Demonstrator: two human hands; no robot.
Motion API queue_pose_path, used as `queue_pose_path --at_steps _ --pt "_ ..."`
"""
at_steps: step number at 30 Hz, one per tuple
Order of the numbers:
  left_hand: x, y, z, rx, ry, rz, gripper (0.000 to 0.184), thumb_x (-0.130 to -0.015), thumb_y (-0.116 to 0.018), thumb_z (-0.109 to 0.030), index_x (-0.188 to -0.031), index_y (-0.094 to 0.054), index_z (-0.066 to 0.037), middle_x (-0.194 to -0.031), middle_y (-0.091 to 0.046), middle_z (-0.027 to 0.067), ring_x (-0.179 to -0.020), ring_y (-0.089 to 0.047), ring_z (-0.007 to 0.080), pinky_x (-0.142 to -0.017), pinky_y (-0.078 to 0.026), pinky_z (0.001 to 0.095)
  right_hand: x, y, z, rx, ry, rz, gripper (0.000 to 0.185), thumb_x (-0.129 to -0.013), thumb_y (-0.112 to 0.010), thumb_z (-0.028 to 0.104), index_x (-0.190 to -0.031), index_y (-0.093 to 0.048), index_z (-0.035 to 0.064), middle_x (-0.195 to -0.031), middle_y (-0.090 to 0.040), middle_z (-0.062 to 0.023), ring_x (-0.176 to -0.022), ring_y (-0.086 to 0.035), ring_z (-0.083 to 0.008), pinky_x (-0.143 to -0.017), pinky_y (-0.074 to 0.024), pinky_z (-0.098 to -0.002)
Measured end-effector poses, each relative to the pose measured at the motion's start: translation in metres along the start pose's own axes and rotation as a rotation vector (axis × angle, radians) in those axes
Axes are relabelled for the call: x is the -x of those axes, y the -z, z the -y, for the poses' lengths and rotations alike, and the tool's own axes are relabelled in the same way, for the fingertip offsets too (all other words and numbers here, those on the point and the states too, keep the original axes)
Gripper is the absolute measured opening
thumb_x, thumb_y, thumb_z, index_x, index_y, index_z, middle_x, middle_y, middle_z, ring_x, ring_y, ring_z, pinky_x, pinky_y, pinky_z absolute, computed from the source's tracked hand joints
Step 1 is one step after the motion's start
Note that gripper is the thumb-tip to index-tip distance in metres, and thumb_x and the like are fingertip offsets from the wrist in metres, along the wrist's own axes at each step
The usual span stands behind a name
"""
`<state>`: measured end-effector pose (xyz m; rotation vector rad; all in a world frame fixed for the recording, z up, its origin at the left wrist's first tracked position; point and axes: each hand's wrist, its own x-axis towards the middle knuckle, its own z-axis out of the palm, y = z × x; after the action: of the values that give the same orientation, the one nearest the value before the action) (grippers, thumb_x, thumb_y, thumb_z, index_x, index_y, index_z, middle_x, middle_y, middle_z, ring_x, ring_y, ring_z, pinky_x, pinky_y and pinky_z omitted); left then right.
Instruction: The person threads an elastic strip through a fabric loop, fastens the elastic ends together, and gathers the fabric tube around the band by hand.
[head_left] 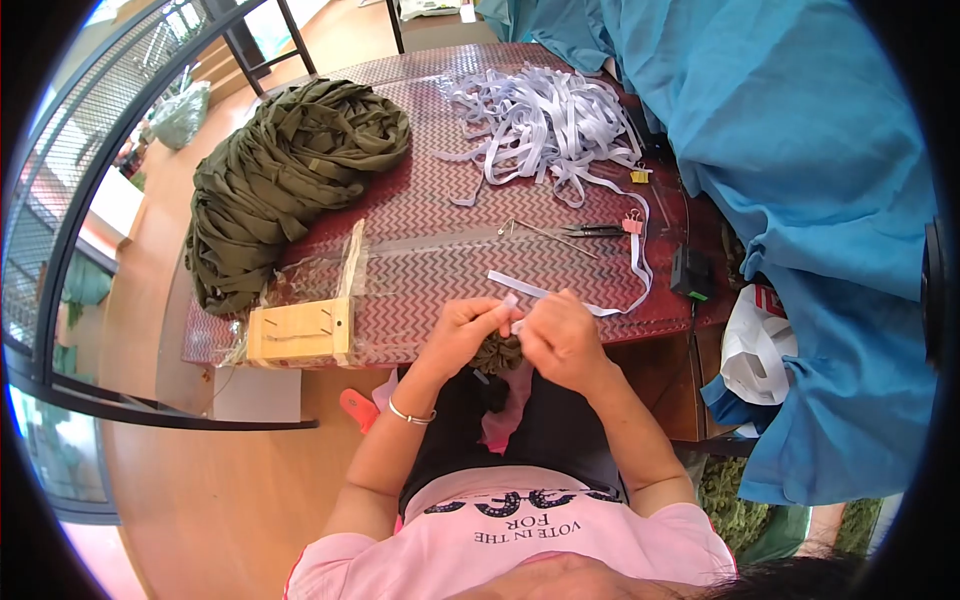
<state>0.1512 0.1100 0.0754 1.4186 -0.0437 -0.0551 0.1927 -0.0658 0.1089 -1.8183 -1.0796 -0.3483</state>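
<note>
My left hand (468, 335), with a silver bangle at the wrist, is pinched on a short end of white elastic band (510, 300). Close beside it, my right hand (562, 340) has its fingers closed at another bit of white band between the hands. Just below both hands hangs a gathered olive-green fabric piece (497, 352), partly hidden by the fingers. A long white elastic strip (648, 262) lies on the table, its loose end left of my right hand, and curves back to a tangled heap of elastic (555, 115).
A big olive fabric bundle (290, 180) fills the table's left. Nearer stands a wooden block with nails (300, 330). Thread snips (595, 230), a pink binder clip (632, 222), a yellow clip (640, 176) and a black box (690, 273) lie right. Blue cloth (790, 150) hangs beyond.
</note>
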Motion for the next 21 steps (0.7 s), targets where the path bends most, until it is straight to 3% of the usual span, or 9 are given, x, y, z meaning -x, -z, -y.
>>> queue_pose_path --at_steps 1,4,5,8,9,13,21 --pt "0.001 -0.001 -0.004 -0.114 0.046 0.061 0.017 -0.092 -0.054 -0.011 -0.09 -0.064 0.003 -0.078 -0.061 0.0038 -0.072 -0.056 0.0114 -0.068 -0.045 0.0246 -0.005 0.002 0.004 0.053 0.125 0.064 0.013 -0.078 -0.058 0.009 -0.068 -0.05 0.0049 -0.066 -0.053 -0.0094 -0.063 -0.053 -0.0294 -0.06 -0.0381 -0.0388" --pt "0.006 -0.006 -0.015 -0.378 -0.147 0.231 0.015 -0.089 -0.056 -0.01 -0.088 -0.062 0.004 -0.075 -0.059 0.0068 -0.071 -0.055 0.0143 -0.067 -0.045 0.0279 -0.015 0.013 -0.004 0.112 0.102 0.144 0.013 -0.077 -0.059 0.01 -0.069 -0.05 0.0047 -0.066 -0.052 -0.0094 -0.065 -0.053 -0.0292 -0.062 -0.0382 -0.0383" --pt "0.006 -0.014 -0.021 -0.36 -0.343 0.244 0.015 -0.087 -0.058 -0.01 -0.085 -0.061 0.004 -0.074 -0.058 0.0099 -0.071 -0.054 0.0174 -0.066 -0.044 0.031 -0.014 0.012 -0.011 0.069 0.068 0.148 0.013 -0.078 -0.058 0.009 -0.07 -0.05 0.0038 -0.066 -0.05 -0.0101 -0.065 -0.052 -0.0304 -0.061 -0.0387 -0.0391" --pt "0.008 -0.015 -0.019 -0.422 -0.197 0.149 0.017 -0.087 -0.06 -0.011 -0.082 -0.059 0.005 -0.072 -0.057 0.0078 -0.068 -0.053 0.0143 -0.064 -0.044 0.0298 -0.011 0.003 -0.016 -0.113 -0.016 0.227 0.014 -0.079 -0.058 0.01 -0.071 -0.049 0.0031 -0.068 -0.05 -0.012 -0.065 -0.051 -0.0326 -0.06 -0.0398 -0.0408" --pt "0.006 -0.011 -0.012 -0.303 -0.084 0.096 0.02 -0.088 -0.06 -0.014 -0.08 -0.059 0.004 -0.07 -0.056 0.0025 -0.065 -0.049 0.0082 -0.059 -0.041 0.0259 -0.011 0.002 -0.016 -0.122 -0.024 0.162 0.011 -0.081 -0.06 0.01 -0.079 -0.055 0.0011 -0.071 -0.052 -0.0113 -0.065 -0.053 -0.0294 -0.059 -0.043 -0.0381" --pt "0.012 -0.003 -0.006 -0.126 0.014 0.053 0.02 -0.091 -0.059 -0.017 -0.08 -0.062 -0.001 -0.072 -0.055 -0.0036 -0.069 -0.045 0.0026 -0.061 -0.038 0.0197 -0.01 0.015 -0.007 -0.232 -0.279 0.199 0.018 -0.08 -0.068 0.013 -0.094 -0.065 0.0017 -0.078 -0.055 -0.0054 -0.069 -0.055 -0.0154 -0.06 -0.0449 -0.0279" --pt "0.019 -0.005 -0.007 -0.057 0.057 0.071 0.02 -0.091 -0.059 -0.018 -0.088 -0.066 0.0 -0.079 -0.061 -0.0013 -0.072 -0.051 0.0048 -0.065 -0.041 0.0209 0.007 0.005 -0.008 -0.255 -0.178 -0.024 0.006 -0.079 -0.064 0.002 -0.084 -0.062 0.0034 -0.08 -0.057 -0.0073 -0.073 -0.056 -0.0184 -0.064 -0.0451 -0.0302"
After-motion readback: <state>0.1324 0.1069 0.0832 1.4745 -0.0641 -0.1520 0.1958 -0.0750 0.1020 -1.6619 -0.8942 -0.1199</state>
